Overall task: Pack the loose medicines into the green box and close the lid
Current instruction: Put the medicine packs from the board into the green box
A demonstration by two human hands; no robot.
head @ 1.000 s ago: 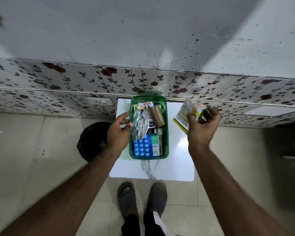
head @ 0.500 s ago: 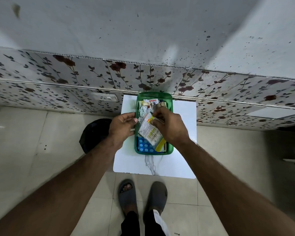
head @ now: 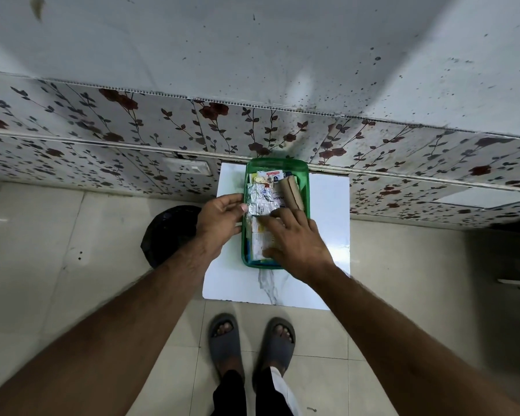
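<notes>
The right hand (head: 297, 247) lies palm-down with fingers spread over the near half of the green box (head: 306, 187), pressing flat on a white printed packet (head: 258, 241) that sits on top of the contents; it grips nothing, only pushes down. The left hand (head: 219, 220) rests at the box's nine o'clock edge, fingers loosely curled against the rim, its thumb and fingertips touching a silver foil strip (head: 254, 202) just inside. Whether it pinches that strip or merely steadies the box cannot be told.

Towards twelve o'clock, the far half of the box holds more foil strips, small printed sachets and a brown cardboard tube (head: 290, 193) lying along the three o'clock wall. The box stands on a white marble-patterned board (head: 327, 220), its far end close to the flowered wall panel (head: 132, 121). No loose medicines show on the board around it. A dark round object (head: 168, 232) sits on the floor at nine o'clock.

The step in hand looks like settling the last packet into the box. No lid is visible from here, so the next move probably calls for freeing both hands, finding the lid, and checking nothing stands above the rim before it goes on.
</notes>
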